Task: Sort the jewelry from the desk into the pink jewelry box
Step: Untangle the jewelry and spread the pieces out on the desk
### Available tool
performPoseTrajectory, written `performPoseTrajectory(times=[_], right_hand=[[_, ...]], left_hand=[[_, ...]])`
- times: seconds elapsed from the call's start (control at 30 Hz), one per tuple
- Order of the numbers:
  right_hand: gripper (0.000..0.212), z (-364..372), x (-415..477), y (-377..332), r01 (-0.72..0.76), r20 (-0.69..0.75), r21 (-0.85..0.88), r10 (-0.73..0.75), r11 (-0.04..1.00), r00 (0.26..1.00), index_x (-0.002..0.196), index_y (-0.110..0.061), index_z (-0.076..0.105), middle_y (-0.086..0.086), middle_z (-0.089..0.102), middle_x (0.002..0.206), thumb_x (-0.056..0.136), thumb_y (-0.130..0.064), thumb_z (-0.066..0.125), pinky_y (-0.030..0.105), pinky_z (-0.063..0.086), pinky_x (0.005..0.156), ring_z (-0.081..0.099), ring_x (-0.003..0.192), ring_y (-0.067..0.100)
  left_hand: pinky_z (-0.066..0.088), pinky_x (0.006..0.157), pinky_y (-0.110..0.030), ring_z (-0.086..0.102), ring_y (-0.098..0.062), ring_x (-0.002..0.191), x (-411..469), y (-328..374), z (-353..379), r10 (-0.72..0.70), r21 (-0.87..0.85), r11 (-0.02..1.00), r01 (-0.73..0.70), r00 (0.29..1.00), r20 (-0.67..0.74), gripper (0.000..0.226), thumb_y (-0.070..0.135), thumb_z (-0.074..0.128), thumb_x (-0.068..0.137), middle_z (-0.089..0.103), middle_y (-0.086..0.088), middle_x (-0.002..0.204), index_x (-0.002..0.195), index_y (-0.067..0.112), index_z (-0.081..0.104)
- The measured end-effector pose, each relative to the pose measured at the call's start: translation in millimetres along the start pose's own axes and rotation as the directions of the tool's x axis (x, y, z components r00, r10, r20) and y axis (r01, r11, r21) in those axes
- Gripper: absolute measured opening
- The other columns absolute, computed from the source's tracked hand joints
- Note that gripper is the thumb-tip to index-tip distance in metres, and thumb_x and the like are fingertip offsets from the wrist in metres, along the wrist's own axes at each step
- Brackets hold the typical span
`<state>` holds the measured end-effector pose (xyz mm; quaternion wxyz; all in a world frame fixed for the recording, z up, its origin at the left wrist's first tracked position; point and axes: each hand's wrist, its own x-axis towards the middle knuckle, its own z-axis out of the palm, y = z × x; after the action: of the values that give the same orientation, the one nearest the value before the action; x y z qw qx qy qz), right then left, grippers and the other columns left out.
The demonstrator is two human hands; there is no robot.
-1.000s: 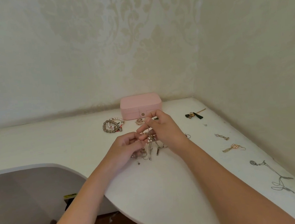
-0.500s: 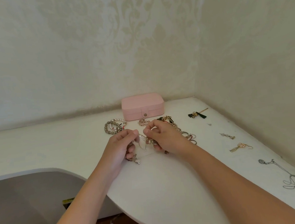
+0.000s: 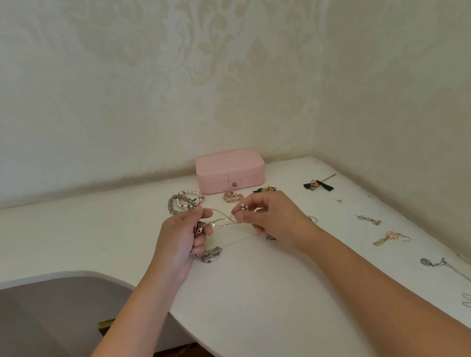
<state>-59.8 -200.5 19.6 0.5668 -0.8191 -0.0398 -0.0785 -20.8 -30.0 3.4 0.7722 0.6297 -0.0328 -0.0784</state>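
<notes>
The pink jewelry box (image 3: 230, 170) stands closed at the back of the white desk (image 3: 268, 303), against the wall. In front of it my left hand (image 3: 181, 241) and my right hand (image 3: 272, 218) hold a tangle of thin silver chains (image 3: 223, 222) stretched between them. My left fingers pinch one end, and a silver pendant (image 3: 210, 255) lies under that hand. My right fingers pinch the other end, where small pearl beads (image 3: 244, 206) show.
Beaded bracelets (image 3: 184, 203) lie left of the box, a pink piece (image 3: 232, 196) just in front of it. Along the right wall lie a green tassel pin (image 3: 318, 185), two earrings (image 3: 369, 219) (image 3: 390, 237) and a dark chain necklace (image 3: 462, 283). The desk edge curves at the left.
My hands have drawn apart sideways, pulling the chains out between them. The bunch that hung from my right hand a second ago has come down toward the desk.
</notes>
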Motion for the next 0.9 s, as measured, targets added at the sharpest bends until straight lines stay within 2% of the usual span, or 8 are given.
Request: performPoseTrajectory(times=[0.13,0.27,0.37,0.5,0.6,0.67,0.8,0.9], right_hand=[[0.013,-2.4,2.1,0.9,-0.043,-0.012,0.107,0.044,0.993,0.999,0.093,-0.007,0.071,-0.008,0.067,0.067,0.09,-0.016,0.062,0.015,0.043,0.056,0.054,0.051,0.004],[0.016,-3.9,2.2,-0.8,-0.097,0.001,0.297,0.101,0.95,0.995,0.09,-0.019,0.07,-0.008,0.068,0.087,0.095,-0.02,0.055,0.018,0.05,0.06,0.064,0.062,0.012],[0.019,-3.4,2.6,0.6,-0.118,-0.011,0.33,0.129,0.937,0.992,0.091,-0.017,0.07,-0.011,0.067,0.083,0.096,-0.019,0.052,0.017,0.051,0.06,0.064,0.064,0.013],[0.017,-0.5,5.3,2.6,-0.066,-0.062,0.26,0.085,0.963,0.994,0.087,-0.024,0.072,-0.003,0.065,0.082,0.093,-0.023,0.056,0.023,0.049,0.087,0.058,0.081,0.011],[0.012,-2.1,6.4,2.4,-0.012,-0.106,0.261,0.041,0.965,0.994,0.089,-0.022,0.073,-0.003,0.063,0.079,0.089,-0.022,0.061,0.016,0.049,0.08,0.057,0.076,0.006],[0.01,-1.5,7.3,2.0,-0.015,-0.112,0.299,0.051,0.954,0.992,0.091,-0.018,0.074,-0.007,0.067,0.079,0.087,-0.018,0.065,0.011,0.051,0.075,0.06,0.072,0.0],[0.015,2.4,10.5,0.4,-0.001,-0.101,0.312,0.035,0.95,0.994,0.098,-0.012,0.073,0.001,0.073,0.091,0.084,-0.012,0.069,0.017,0.053,0.078,0.065,0.078,0.002],[0.016,1.9,9.9,-3.8,0.039,-0.095,0.325,-0.008,0.945,0.995,0.099,-0.01,0.073,0.008,0.072,0.09,0.083,-0.01,0.068,0.019,0.054,0.077,0.063,0.076,0.008]], left_hand=[[0.026,0.033,-0.014,0.035,-0.01,0.032,3.3,-0.2,1.5,0.045,0.055,0.998,-0.039,0.994,-0.1,0.023,0.014,0.041,0.099,0.058,-0.005,0.049,0.083,0.005,0.056],[0.03,0.033,-0.015,0.041,-0.012,0.03,12.8,-1.9,-1.9,0.166,0.366,0.926,-0.094,0.971,-0.17,0.025,0.013,0.038,0.097,0.062,-0.01,0.062,0.081,0.007,0.057],[0.036,0.034,-0.017,0.048,-0.01,0.032,21.3,-2.8,-6.5,0.236,0.545,0.831,-0.107,0.956,-0.172,0.026,0.014,0.041,0.096,0.062,-0.006,0.061,0.081,0.01,0.061],[0.05,0.058,-0.031,0.061,-0.02,0.059,27.7,-6.6,-9.5,0.358,0.791,0.596,-0.14,0.928,-0.105,0.025,0.02,0.047,0.092,0.068,0.002,0.067,0.077,0.018,0.066],[0.049,0.069,-0.033,0.062,-0.023,0.075,25.4,-11.1,-7.5,0.413,0.887,0.437,-0.147,0.909,-0.052,0.021,0.024,0.049,0.092,0.068,0.004,0.075,0.085,0.017,0.068],[0.044,0.071,-0.027,0.061,-0.017,0.082,21.9,-11.8,-4.6,0.447,0.859,0.457,-0.228,0.895,0.0,0.016,0.019,0.052,0.091,0.065,0.01,0.082,0.095,0.019,0.068],[0.038,0.077,-0.003,0.059,0.006,0.096,8.7,-11.0,5.7,0.422,0.588,0.68,-0.438,0.89,0.174,0.019,0.014,0.058,0.09,0.067,0.018,0.1,0.103,0.025,0.066],[0.048,0.082,-0.018,0.064,-0.002,0.094,2.2,-11.2,11.9,0.316,0.376,0.831,-0.409,0.904,0.287,0.017,0.01,0.064,0.087,0.072,0.008,0.096,0.099,0.021,0.068]])
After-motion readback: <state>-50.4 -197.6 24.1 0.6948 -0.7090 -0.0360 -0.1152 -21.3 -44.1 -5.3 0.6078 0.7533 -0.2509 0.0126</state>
